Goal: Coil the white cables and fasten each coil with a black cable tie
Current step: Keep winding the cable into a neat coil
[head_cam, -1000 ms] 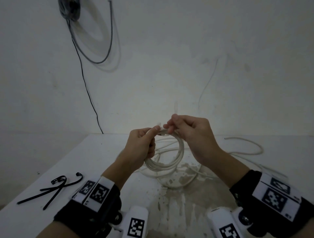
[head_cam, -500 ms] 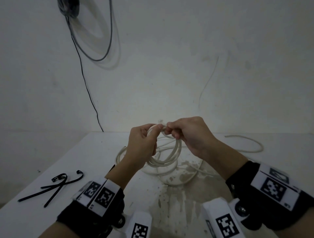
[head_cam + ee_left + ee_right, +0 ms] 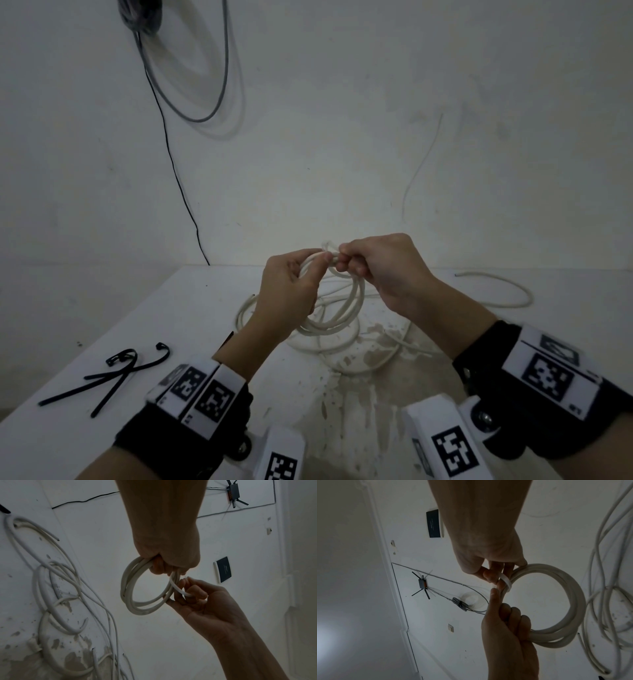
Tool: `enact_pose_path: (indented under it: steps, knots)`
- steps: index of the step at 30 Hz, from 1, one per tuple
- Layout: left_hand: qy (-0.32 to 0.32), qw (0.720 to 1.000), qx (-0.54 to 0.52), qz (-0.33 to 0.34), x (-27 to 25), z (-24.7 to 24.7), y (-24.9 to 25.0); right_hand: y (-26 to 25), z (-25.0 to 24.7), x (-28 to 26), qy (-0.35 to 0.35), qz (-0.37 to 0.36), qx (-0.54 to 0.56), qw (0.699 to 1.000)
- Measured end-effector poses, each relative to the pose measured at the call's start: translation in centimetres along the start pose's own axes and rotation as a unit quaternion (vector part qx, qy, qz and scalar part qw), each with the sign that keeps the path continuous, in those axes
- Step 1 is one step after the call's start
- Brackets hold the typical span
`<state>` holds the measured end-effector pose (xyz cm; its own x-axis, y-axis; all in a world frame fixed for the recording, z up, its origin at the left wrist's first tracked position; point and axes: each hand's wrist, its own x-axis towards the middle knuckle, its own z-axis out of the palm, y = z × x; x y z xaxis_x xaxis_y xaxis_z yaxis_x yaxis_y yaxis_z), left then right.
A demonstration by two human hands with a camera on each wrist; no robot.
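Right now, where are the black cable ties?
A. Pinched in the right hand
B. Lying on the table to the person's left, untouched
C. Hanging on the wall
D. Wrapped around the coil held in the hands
B: the black cable ties lie on the table at the person's left, while the left hand and right hand both hold the white coil.

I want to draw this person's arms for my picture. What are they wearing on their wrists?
Both hands are bare. The left wrist and the right wrist each wear a wide black band. White blocks sit on each band, printed with square black-and-white patterns like puzzle codes. More white blocks with the same patterns stick out below the wrists. No sleeves or gloves show.
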<state>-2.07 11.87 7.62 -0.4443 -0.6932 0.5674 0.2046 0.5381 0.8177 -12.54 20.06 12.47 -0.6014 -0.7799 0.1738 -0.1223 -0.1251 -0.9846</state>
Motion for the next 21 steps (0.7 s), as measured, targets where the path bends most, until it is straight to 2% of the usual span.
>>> enact_pose_path:
  steps: [14, 21]
  knots:
    - [-0.04, 0.994, 0.061, 0.077, -0.1, -0.1, -0.3, -0.7, -0.4, -0.1, -0.004, 0.042, -0.036, 0.998]
    - [-0.03, 0.991, 0.067, 0.108, -0.7, 0.2, -0.2, -1.4, -0.3, -0.7, -0.014, 0.043, -0.034, 0.998]
